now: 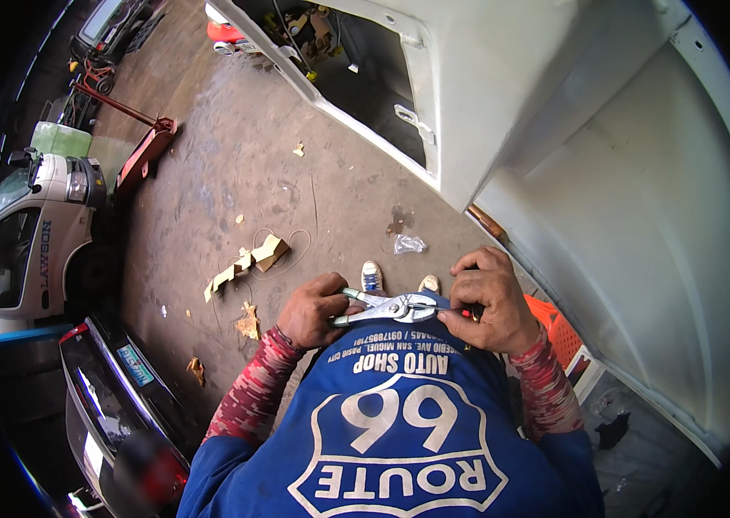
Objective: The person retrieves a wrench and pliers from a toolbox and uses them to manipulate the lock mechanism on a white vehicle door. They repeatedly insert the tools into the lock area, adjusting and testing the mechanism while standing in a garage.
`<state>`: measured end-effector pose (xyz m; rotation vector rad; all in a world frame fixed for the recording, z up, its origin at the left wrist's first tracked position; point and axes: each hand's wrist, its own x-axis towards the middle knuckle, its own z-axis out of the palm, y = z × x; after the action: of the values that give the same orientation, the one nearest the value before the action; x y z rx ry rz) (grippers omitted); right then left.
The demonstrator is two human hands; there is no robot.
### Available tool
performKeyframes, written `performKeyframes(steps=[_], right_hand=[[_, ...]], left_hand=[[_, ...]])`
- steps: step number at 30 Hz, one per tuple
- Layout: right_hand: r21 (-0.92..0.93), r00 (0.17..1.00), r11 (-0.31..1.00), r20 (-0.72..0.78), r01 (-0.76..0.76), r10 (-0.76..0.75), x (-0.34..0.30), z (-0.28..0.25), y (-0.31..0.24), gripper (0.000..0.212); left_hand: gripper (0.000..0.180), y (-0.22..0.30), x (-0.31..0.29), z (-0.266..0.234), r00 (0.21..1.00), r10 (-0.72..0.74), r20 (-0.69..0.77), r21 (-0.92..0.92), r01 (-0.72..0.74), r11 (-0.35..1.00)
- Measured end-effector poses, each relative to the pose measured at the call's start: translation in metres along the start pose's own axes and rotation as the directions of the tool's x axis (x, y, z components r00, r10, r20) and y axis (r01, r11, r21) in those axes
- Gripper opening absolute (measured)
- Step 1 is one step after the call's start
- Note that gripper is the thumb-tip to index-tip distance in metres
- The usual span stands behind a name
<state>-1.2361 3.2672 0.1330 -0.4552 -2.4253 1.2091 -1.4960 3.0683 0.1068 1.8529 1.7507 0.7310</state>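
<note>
My left hand (pixel 306 312) is wrapped round the handles of silver pliers (pixel 398 308), which lie sideways in front of my blue shirt. Their jaws point right, toward my right hand (pixel 494 298). Thumb and fingers of that hand are pinched together close to the jaw tips. A small red and black piece (pixel 474 312) shows between its fingers; its kind I cannot make out. Something thin seems to run from the jaws to these fingers, too small to tell.
A large pale vehicle body panel (pixel 632 207) with an opening rises on the right. An orange plastic crate (pixel 555 328) stands below it. Cardboard pieces (pixel 248 263) and a clear plastic bag (pixel 409 244) lie on the floor. At left are a red floor jack (pixel 145 157), a truck cab (pixel 37 233) and a dark car (pixel 119 406).
</note>
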Motion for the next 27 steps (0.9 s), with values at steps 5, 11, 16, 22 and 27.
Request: performKeyframes(steps=[5, 11, 16, 22, 27], right_hand=[[-0.026, 0.999, 1.000, -0.031, -0.010, 0.010, 0.001, 0.005, -0.001, 0.021], [0.006, 0.998, 1.000, -0.057, 0.005, -0.005, 0.000, 0.005, -0.007, 0.021], [0.034, 0.996, 0.999, -0.092, -0.002, 0.005, -0.004, 0.011, -0.006, 0.019], [0.048, 0.997, 0.999, -0.071, 0.027, -0.023, -0.006, 0.012, 0.000, 0.018], [0.033, 0.999, 0.999, -0.050, 0.022, -0.020, -0.009, 0.007, 0.005, 0.018]], left_hand=[[0.017, -0.003, 0.003, 0.001, 0.999, 0.033, -0.021, -0.040, -0.034, 0.999], [0.016, -0.002, 0.003, -0.001, 1.000, 0.012, -0.001, -0.056, -0.012, 0.998], [0.017, -0.003, 0.002, 0.000, 1.000, -0.003, 0.011, -0.068, 0.004, 0.998], [0.017, -0.002, -0.004, 0.000, 0.998, -0.018, 0.055, -0.060, 0.021, 0.998], [0.026, -0.002, -0.001, -0.002, 0.994, -0.011, 0.108, -0.048, 0.017, 0.999]])
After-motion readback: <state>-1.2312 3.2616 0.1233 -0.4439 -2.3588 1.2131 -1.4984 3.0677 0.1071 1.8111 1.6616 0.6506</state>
